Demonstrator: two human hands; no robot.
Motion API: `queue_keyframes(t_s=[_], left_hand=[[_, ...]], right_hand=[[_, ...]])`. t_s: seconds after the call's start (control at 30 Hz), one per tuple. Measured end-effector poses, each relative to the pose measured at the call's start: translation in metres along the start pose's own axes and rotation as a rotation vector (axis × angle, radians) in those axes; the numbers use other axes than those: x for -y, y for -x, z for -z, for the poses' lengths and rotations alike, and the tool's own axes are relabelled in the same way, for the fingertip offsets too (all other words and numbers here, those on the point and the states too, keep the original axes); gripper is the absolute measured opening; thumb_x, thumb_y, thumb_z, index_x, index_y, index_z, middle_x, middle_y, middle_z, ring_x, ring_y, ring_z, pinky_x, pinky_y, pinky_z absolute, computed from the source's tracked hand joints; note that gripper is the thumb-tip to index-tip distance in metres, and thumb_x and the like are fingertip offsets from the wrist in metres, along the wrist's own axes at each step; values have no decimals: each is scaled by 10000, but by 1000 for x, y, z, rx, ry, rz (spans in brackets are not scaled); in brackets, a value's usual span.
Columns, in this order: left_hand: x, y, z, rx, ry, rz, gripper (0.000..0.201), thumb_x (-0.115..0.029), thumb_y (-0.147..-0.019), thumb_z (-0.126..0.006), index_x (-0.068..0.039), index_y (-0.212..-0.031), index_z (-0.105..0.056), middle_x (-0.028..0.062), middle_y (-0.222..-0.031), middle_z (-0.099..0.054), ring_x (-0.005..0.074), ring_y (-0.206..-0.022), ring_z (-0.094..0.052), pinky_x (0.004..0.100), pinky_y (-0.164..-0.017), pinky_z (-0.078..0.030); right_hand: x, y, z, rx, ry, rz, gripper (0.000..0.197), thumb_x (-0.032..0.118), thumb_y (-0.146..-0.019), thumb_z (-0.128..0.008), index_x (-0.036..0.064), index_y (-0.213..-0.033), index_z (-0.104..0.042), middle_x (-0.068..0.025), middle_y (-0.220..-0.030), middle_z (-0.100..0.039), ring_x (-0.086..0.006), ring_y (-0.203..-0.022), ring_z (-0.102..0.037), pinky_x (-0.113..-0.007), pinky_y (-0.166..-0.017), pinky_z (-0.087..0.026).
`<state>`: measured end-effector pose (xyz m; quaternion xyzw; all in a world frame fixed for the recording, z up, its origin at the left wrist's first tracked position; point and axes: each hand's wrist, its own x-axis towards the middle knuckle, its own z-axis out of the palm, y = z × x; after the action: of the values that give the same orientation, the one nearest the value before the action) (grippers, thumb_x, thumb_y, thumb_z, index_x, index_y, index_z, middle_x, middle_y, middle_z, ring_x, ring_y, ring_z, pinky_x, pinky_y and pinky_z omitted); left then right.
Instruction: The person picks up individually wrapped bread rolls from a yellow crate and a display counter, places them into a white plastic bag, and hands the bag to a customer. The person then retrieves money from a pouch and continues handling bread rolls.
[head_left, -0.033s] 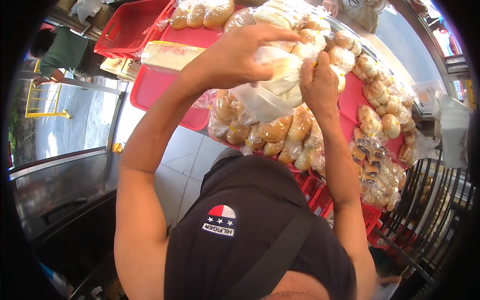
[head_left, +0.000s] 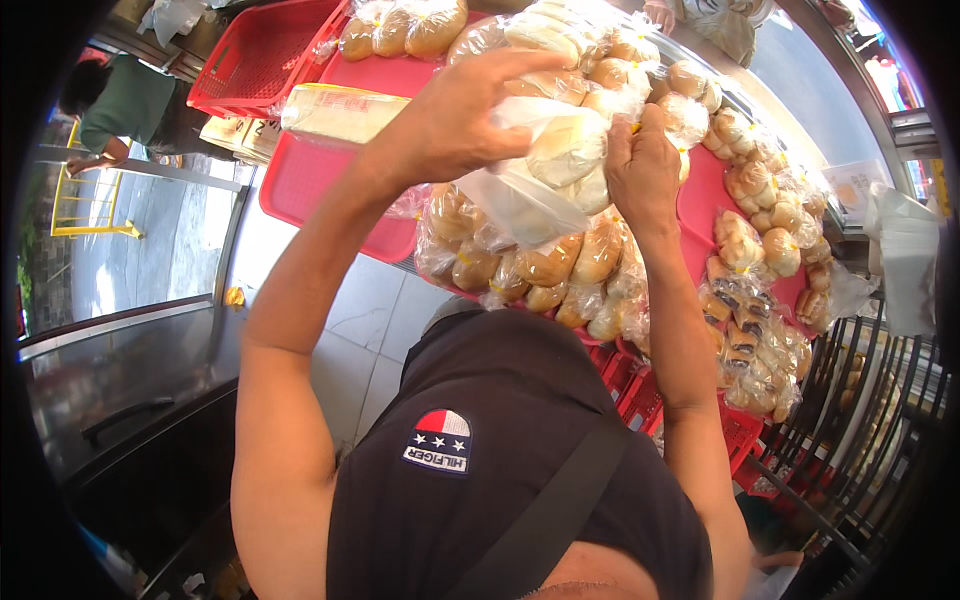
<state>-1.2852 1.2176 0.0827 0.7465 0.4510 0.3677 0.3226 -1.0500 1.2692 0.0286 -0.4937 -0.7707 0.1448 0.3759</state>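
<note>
A clear plastic bag of pale buns [head_left: 570, 150] is held up over the red trays. My right hand [head_left: 643, 170] pinches it at its right end, where a bit of yellow shows at the fingertips. To the left of the buns, my left hand [head_left: 465, 115] is open, its index finger stretched out and its thumb apart. A loose, whitish part of the plastic [head_left: 525, 200] hangs below the left hand. Underneath lie bagged brown rolls [head_left: 550, 258], partly hidden by the held bag.
Bagged buns [head_left: 765, 190] cover the right side. A red basket [head_left: 255, 60], a long wrapped loaf [head_left: 340, 112] and a pink-red tray [head_left: 300, 175] are at left. A person in green [head_left: 125, 100] stands beyond. A dark metal rack [head_left: 850, 430] stands at lower right.
My left hand has drawn slightly left, away from the pale buns, uncovering more of the bag. My right hand keeps its pinch, almost in the same place.
</note>
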Motion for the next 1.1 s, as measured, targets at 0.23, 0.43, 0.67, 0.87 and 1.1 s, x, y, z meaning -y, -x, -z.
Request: queue_keyframes(t_s=[0.23, 0.43, 0.67, 0.87, 1.1], left_hand=[[28, 57, -81, -369, 720, 576, 407, -215, -994, -631, -9, -1330, -531, 81, -1113, -634, 140, -977, -647, 320, -832, -577], [16, 65, -47, -643, 1393, 402, 277, -150, -1039, -533, -35, -1288, -487, 6, -928, -618, 46, -676, -584, 278, -664, -593], [-9, 104, 11, -803, 718, 322, 375, -111, -1007, -605, -36, -1341, -450, 81, -1139, -661, 134, -999, -661, 316, -838, -587], [51, 175, -14, -943, 770, 563, 266, -94, -998, -538, 33, -1232, -559, 124, -1106, -684, 187, -999, -677, 336, -869, -580], [101, 192, 3, -1100, 1014, 705, 317, -77, -1006, -443, 9, -1293, -545, 149, -1161, -671, 229, -1014, -697, 362, -820, -607]], right_hand=[[13, -6, -10, 13, -92, -33, 214, 154, -951, -608, -11, -928, -473, -235, -737, -612, -435, -671, -623, -508, -625, -488], [28, -10, -31, 12, -98, 157, 190, 133, -934, -621, 4, -915, -483, -218, -733, -586, -427, -673, -610, -501, -624, -480], [87, -11, -62, 139, -271, 116, 214, 169, -936, -636, 8, -939, -496, -228, -754, -621, -435, -689, -635, -501, -610, -489], [112, 24, -128, 340, -369, 51, 249, 189, -939, -644, 2, -987, -486, -275, -833, -642, -471, -759, -637, -539, -663, -494], [93, 57, -176, 610, -173, 52, 343, 238, -915, -681, -19, -1094, -542, -273, -1027, -656, -426, -1028, -634, -500, -906, -489]])
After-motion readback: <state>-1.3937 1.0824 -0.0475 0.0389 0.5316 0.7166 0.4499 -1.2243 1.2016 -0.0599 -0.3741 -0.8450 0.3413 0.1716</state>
